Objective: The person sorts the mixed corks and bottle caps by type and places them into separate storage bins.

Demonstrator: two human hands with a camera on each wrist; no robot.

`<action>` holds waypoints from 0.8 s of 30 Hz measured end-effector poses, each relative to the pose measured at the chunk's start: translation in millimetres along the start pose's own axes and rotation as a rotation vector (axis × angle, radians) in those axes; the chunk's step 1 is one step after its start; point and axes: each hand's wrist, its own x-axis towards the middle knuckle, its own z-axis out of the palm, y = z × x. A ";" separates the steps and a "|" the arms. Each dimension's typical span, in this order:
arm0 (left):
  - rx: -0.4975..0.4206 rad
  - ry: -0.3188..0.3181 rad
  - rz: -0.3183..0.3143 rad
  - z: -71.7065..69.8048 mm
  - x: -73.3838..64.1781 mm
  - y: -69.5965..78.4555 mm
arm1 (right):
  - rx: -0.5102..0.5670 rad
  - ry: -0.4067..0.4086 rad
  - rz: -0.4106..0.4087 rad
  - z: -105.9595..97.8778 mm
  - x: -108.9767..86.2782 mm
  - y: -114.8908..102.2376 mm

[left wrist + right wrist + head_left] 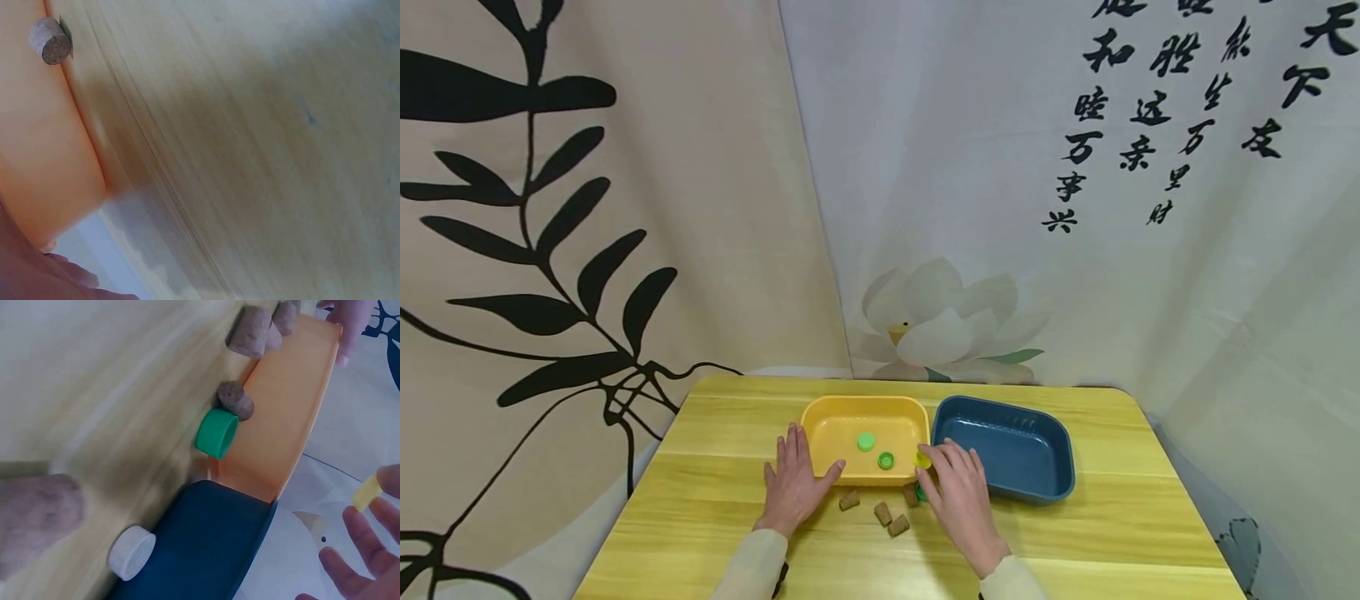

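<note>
My right hand (958,500) pinches a yellow bottle cap (367,492) between thumb and fingertips, above the right rim of the yellow tray (865,480). Two green caps lie in that tray: a light green cap (867,442) and a darker green cap (886,461). With fingers extended, my left hand (793,487) lies against the tray's left side. A green bottle cap (217,433) stands on its edge by the tray's near wall, beside a cork (236,400). Near the blue tray's wall is a white cap (132,553), which my right hand seems to hide in the head view.
A dark blue tray (1060,493) stands right of the yellow one, nearly touching it. Several corks (898,525) lie on the wooden table (715,550) before the yellow tray. A printed curtain (715,167) hangs behind the table.
</note>
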 end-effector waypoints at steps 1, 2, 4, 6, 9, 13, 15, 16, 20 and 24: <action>0.000 0.003 0.001 0.2 -0.2 0.1 | 0.001 -0.001 0.002 1.9 2.8 0.0; 0.001 0.004 0.001 0.5 -0.4 0.2 | 0.001 -0.001 0.003 3.9 5.5 0.0; -0.003 0.008 0.002 0.9 -0.7 0.4 | 0.001 0.002 0.001 8.2 10.6 0.3; -0.003 0.013 0.003 1.5 -1.0 0.4 | -0.013 0.012 -0.011 13.4 15.5 1.1; -0.003 0.028 0.010 1.9 -1.6 0.3 | -0.047 0.025 -0.033 20.9 23.0 2.2; -0.004 0.033 0.015 1.9 -2.0 0.5 | -0.102 0.019 -0.056 30.6 32.1 3.3; -0.004 0.028 0.012 2.1 -1.9 0.6 | -0.123 0.004 -0.060 34.8 35.8 3.4; -0.003 0.026 0.012 2.1 -1.8 0.7 | -0.128 -0.003 -0.061 36.7 37.5 3.3; -0.003 0.029 0.011 2.0 -1.5 0.7 | -0.150 -0.034 -0.070 43.0 43.1 2.8; -0.005 0.031 0.014 1.2 -1.4 0.6 | -0.177 -0.058 -0.080 48.9 47.0 2.7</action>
